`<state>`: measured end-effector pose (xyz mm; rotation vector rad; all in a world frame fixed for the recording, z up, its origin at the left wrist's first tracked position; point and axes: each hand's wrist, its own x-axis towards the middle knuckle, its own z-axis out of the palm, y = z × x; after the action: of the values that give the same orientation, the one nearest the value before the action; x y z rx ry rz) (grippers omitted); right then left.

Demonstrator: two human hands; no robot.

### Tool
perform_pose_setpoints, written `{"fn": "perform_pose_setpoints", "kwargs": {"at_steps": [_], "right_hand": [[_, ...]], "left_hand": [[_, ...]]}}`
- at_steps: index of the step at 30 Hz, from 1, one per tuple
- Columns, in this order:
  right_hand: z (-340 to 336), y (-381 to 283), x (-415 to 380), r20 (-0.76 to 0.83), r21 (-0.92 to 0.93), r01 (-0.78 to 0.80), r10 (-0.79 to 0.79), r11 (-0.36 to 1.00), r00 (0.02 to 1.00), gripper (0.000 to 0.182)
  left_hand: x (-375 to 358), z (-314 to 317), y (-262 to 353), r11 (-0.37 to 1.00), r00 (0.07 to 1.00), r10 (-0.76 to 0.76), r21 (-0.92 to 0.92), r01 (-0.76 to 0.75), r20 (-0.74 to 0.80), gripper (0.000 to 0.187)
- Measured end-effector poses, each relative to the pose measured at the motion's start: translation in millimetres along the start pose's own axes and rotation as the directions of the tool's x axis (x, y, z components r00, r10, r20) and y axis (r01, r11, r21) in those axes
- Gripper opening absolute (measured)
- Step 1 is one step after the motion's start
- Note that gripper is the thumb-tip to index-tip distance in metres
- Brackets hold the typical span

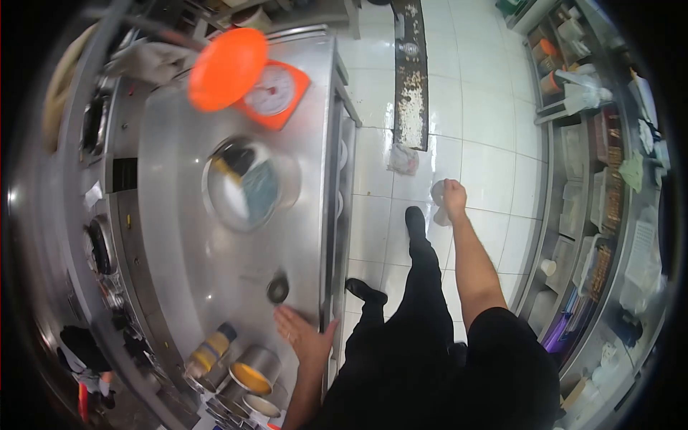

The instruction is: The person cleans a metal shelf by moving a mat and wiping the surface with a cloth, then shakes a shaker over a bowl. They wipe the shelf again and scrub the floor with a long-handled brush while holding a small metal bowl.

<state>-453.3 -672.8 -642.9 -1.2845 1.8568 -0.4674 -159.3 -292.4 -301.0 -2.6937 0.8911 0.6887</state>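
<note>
My left hand (303,337) is over the edge of the steel counter (251,265), fingers spread, with nothing in it. Just beyond its fingertips lies a small dark round object (277,288). Out over the floor, my right hand (454,197) is closed around a translucent, greyish object (439,204), blurred and hard to identify. A large metal bowl (208,188) on the counter holds a blue-green cloth (260,190) and something black and yellow. Behind it stands an orange scale (301,82) with a tilted orange pan (228,69).
Near my left forearm are a pot with orange contents (252,376) and a yellow-labelled bottle (210,351). Loaded shelves (566,215) line the right side. On the tiled floor (484,172) lie a worn dark strip (411,93) and a crumpled plastic bag (404,159).
</note>
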Motion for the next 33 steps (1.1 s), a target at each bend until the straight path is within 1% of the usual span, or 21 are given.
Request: {"fn": "perform_pose_setpoints", "kwargs": {"at_steps": [1, 2, 3, 5, 7, 8, 11, 14, 15, 16, 17, 18, 20, 22, 23, 25, 26, 28, 30, 31, 33], "right_hand": [[25.8, 24.4, 24.4, 0.069, 0.0, -0.067, 0.067, 0.998, 0.995, 0.036], [48.1, 45.8, 47.9, 0.135, -0.004, -0.134, 0.133, 0.991, 0.982, 0.038], [66.9, 58.3, 63.4, 0.198, -0.047, -0.127, 0.133, 0.991, 0.971, 0.04], [102.6, 74.7, 94.7, 0.321, -0.12, -0.099, 0.133, 0.988, 0.938, 0.047], [148.6, 116.6, 134.5, 0.39, -0.251, -0.059, 0.157, 0.966, 0.907, 0.052], [175.0, 133.4, 158.4, 0.421, -0.305, -0.027, 0.161, 0.952, 0.893, 0.055], [235.5, 171.7, 211.8, 0.436, -0.375, -0.034, 0.209, 0.926, 0.875, 0.061], [293.6, 207.9, 260.8, 0.367, -0.45, -0.109, 0.295, 0.886, 0.882, 0.069], [300.0, 200.6, 269.9, 0.338, -0.432, -0.214, 0.377, 0.876, 0.862, 0.07], [307.9, 186.6, 277.6, 0.312, -0.408, -0.313, 0.454, 0.857, 0.834, 0.071], [321.6, 202.6, 280.7, 0.289, -0.298, -0.189, 0.277, 0.936, 0.916, 0.065], [330.0, 210.1, 285.6, 0.262, -0.316, -0.246, 0.333, 0.916, 0.906, 0.063], [334.5, 215.8, 292.9, 0.202, -0.358, -0.352, 0.44, 0.865, 0.875, 0.059], [337.9, 227.5, 289.7, 0.171, -0.29, -0.352, 0.41, 0.89, 0.896, 0.055], [329.2, 233.5, 287.4, 0.144, -0.262, -0.353, 0.398, 0.898, 0.906, 0.053], [285.5, 197.9, 263.7, 0.163, -0.333, -0.186, 0.251, 0.924, 0.954, 0.05], [259.0, 165.2, 247.2, 0.172, -0.363, -0.092, 0.163, 0.927, 0.971, 0.048], [172.6, 77.3, 204.1, 0.11, -0.269, 0.044, -0.014, 0.962, 0.994, 0.039], [68.5, -14.7, 169.3, 0.13, -0.14, 0.177, -0.159, 0.974, 0.979, 0.035], [30.4, -49.1, 159.3, 0.026, -0.098, 0.219, -0.217, 0.971, 0.976, 0.034], [-28.2, -105.4, 139.7, -0.178, -0.02, 0.312, -0.31, 0.95, 0.934, 0.032]], "left_hand": [[2.8, 11.4, 6.2, 0.999, 0.999, -0.013, 0.042, 0.014, -0.03, 0.145], [7.9, 13.8, 14.8, 0.997, 0.999, -0.05, 0.055, 0.05, -0.006, 0.146], [9.7, 10.3, 21.7, 0.994, 0.996, -0.091, 0.069, 0.089, 0.021, 0.148], [12.7, 8.9, 28.4, 0.983, 0.98, -0.185, 0.013, 0.185, 0.067, 0.149], [17.3, 7.5, 41.5, 0.954, 0.948, -0.299, 0.017, 0.299, 0.108, 0.146], [20.1, 14.1, 41.7, 0.953, 0.95, -0.302, -0.009, 0.304, 0.074, 0.14], [6.2, 28.1, 22.0, 0.948, 0.949, -0.314, -0.071, 0.312, -0.017, 0.124], [-5.3, 38.6, 8.9, 0.934, 0.931, -0.345, -0.137, 0.33, -0.114, 0.107], [-5.7, 37.9, 7.5, 0.924, 0.922, -0.375, -0.121, 0.362, -0.098, 0.1], [-4.8, 37.5, 6.2, 0.909, 0.91, -0.412, -0.086, 0.407, -0.049, 0.093], [-4.7, 33.8, 2.3, 0.891, 0.891, -0.453, -0.021, 0.454, 0.042, 0.086], [-5.1, 30.6, -2.8, 0.877, 0.867, -0.481, 0.048, 0.479, 0.134, 0.079], [-12.1, 22.0, -14.7, 0.877, 0.824, -0.479, 0.187, 0.442, 0.303, 0.066], [-19.8, 22.4, -23.9, 0.892, 0.803, -0.448, 0.253, 0.374, 0.392, 0.054], [-25.0, 24.0, -25.5, 0.861, 0.792, -0.507, 0.165, 0.481, 0.341, 0.054], [-26.7, 34.7, -19.6, 0.762, 0.749, -0.615, -0.059, 0.645, 0.245, 0.053], [-19.0, 40.8, -7.4, 0.807, 0.821, -0.554, -0.153, 0.57, 0.136, 0.054], [3.4, 41.1, 20.6, 0.871, 0.895, -0.432, -0.307, 0.383, -0.108, 0.057], [9.3, 31.4, 26.5, 0.935, 0.948, -0.314, -0.188, 0.3, -0.047, 0.11], [8.5, 29.0, 23.4, 0.959, 0.966, -0.259, -0.129, 0.254, -0.021, 0.139], [3.1, 37.8, 2.7, 0.993, 0.992, -0.114, -0.012, 0.114, -0.059, 0.137]]}}
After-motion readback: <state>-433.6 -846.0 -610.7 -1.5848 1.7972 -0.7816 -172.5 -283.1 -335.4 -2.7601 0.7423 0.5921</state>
